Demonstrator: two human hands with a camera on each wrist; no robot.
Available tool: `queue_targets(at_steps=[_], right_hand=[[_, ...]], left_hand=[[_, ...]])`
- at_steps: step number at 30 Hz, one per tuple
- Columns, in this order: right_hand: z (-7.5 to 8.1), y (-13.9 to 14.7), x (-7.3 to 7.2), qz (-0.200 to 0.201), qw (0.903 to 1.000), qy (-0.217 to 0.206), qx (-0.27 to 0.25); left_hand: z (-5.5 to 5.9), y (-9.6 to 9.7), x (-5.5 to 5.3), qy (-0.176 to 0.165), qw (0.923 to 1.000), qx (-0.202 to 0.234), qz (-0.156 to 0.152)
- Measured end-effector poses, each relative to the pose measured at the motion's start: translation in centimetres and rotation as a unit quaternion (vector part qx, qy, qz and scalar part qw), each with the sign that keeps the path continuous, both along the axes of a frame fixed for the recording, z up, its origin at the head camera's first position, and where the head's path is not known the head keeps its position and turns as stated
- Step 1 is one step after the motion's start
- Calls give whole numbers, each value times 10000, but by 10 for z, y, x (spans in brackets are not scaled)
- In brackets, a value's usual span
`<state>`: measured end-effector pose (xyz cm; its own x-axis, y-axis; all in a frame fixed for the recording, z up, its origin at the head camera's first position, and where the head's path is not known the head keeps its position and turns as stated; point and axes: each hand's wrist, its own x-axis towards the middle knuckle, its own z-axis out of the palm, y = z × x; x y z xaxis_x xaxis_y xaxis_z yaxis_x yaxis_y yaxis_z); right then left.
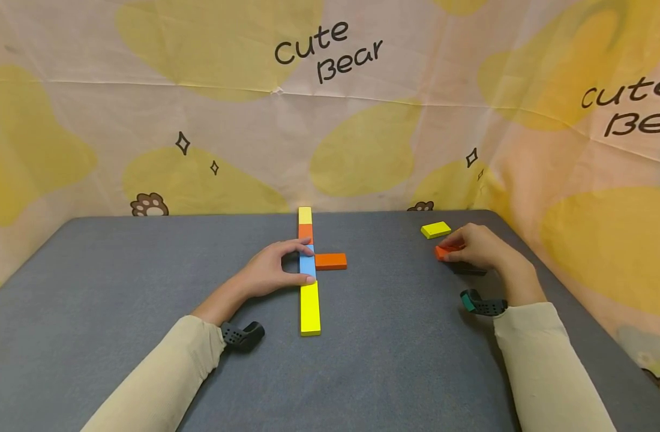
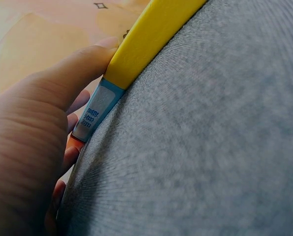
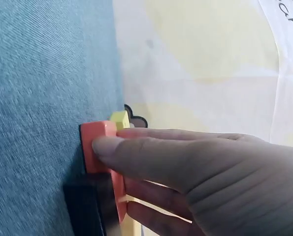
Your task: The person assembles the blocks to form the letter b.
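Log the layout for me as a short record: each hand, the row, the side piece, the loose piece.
Left hand: thumb and fingers curved about the blue block
Right hand: holds a red block
Row, far to near: pale yellow block, orange-red block, blue block, near yellow block
Side piece: orange block, right of blue, apparently touching
Loose piece: small yellow block, beyond the red block

Bright, even light in the head view; soft shadows fall inward from the sleeves [image 1: 159,369] behind left hand [image 1: 273,270] and right hand [image 1: 476,247]; left wrist view dimmer; right wrist view paler, the backdrop [image 3: 205,54] beyond the fingers washed out.
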<state>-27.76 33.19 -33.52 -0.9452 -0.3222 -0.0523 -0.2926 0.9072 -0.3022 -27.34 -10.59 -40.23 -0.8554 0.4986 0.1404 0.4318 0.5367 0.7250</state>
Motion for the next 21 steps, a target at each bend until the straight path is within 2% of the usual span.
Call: queue_targets(at_steps=[21], right_hand=[[0,-42,-2,215,9993,217,212]], left_hand=[[1,0,0,-6,10000,-27,28]])
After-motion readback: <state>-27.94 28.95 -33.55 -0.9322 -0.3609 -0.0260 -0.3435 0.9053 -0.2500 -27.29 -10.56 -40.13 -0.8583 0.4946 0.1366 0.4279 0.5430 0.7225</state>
